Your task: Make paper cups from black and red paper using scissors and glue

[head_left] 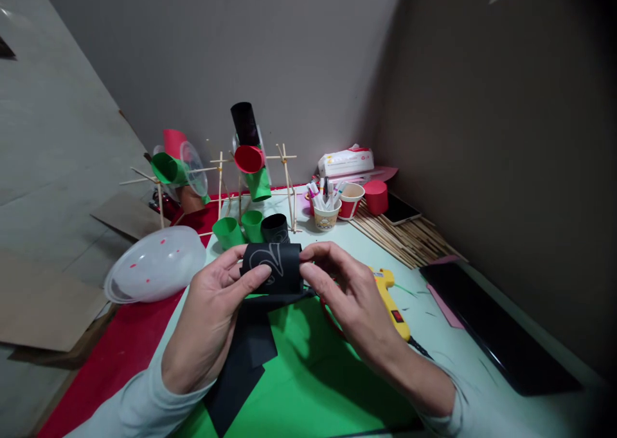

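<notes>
A black paper tube (288,269) with pale swirling lines lies sideways between my hands, above the green paper (318,380). My left hand (216,303) grips its left end, thumb across the front and fingers behind. At the right end, my right hand (344,290) pinches the edge with thumb and fingertips. Black paper pieces (241,374) lie on the green sheet below. Just beyond the tube stand two green paper cups (228,233) and a black one (276,228). Past my right hand lies a yellow glue gun (391,303).
Stick frames (288,187) carry coloured paper tubes at the back. A cup of markers (326,217), a red-and-white cup (351,203) and a tissue pack (346,162) stand behind. Bamboo sticks (400,235) and a black tablet-like slab (501,328) lie right; a clear plastic bowl (157,264) sits left.
</notes>
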Tool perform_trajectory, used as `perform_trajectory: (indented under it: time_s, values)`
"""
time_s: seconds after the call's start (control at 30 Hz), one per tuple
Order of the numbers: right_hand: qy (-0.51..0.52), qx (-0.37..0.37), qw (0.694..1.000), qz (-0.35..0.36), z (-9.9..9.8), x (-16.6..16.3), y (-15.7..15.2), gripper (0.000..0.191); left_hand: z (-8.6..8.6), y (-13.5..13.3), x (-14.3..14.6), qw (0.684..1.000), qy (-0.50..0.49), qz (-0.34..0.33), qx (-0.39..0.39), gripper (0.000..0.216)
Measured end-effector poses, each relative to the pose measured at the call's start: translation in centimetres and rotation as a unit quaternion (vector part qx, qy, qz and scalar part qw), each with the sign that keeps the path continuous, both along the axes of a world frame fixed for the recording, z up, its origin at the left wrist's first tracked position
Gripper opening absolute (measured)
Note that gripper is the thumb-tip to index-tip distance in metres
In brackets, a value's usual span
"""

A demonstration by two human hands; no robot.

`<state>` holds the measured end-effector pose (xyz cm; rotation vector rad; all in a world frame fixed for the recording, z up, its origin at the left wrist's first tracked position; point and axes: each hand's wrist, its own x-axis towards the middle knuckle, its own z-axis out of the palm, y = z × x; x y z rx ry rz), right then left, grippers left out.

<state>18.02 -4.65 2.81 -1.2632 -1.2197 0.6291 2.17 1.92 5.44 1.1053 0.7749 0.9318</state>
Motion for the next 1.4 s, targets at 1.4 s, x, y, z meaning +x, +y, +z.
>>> perform_trajectory:
  time_s: [1.4]
  values:
    - [0.234,-0.029,0.965,0.111,-1.6,-0.5,1.2,0.047,1.6,0.5,-1.8,0.932,0.124,0.172,0.292,0.010]
